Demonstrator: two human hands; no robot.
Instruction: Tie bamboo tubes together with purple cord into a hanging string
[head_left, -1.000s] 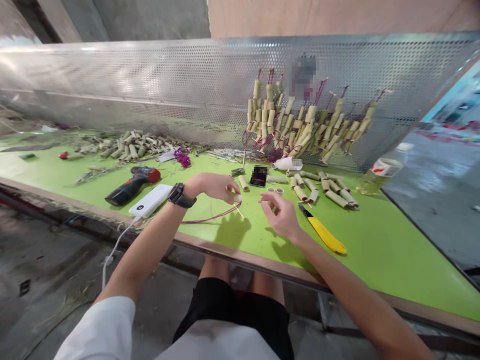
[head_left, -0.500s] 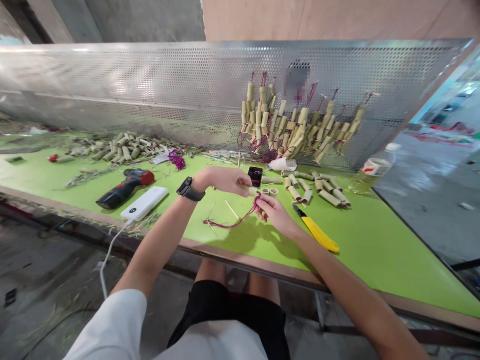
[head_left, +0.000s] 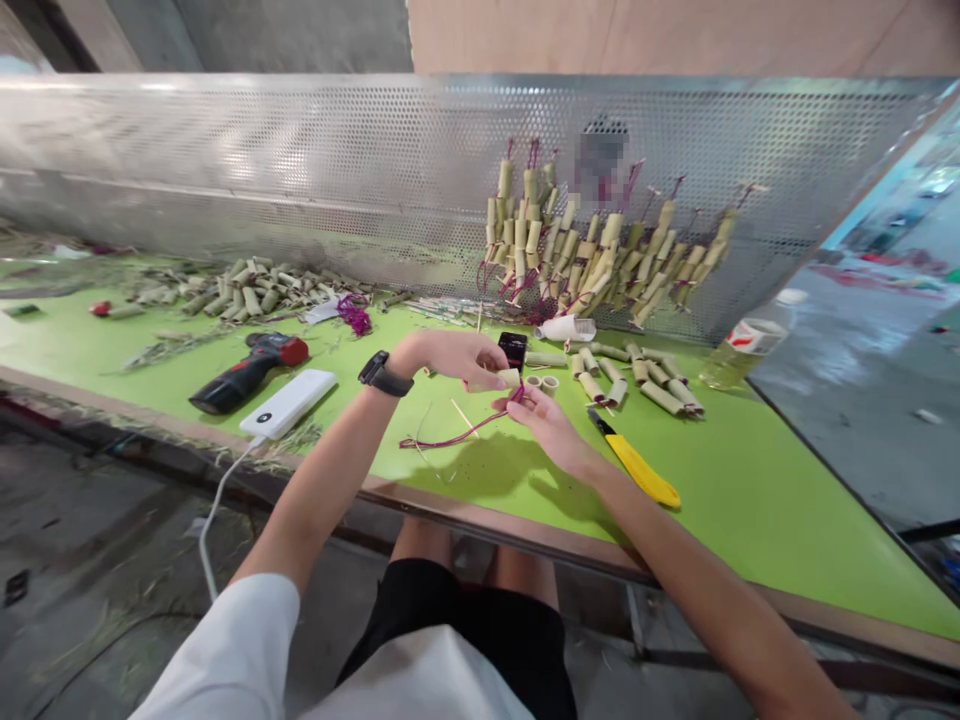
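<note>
A person in a white shirt and black shorts works a piece of bamboo over a green tabletop, the left hand closed on a short bamboo tube and the right hand pinching a purple cord at the tube's right end. The two hands nearly meet; whether the cord runs through the tube cannot be made out. Its tail trails leftward below the grip, beside a thin stick.

Just right of the held tube sit two bamboo rings, with a smartphone just beyond the fingers. Farther right of the grip lie cut bamboo tubes, a yellow-handled knife nearer the person, and a plastic bottle near the table's edge. Left of the grip, past the wristwatch, rest a white power bank and a cordless drill; beyond them are a purple cord bundle and a heap of bamboo pieces. Strung bamboo tubes hang behind the grip, against a perforated metal panel.
</note>
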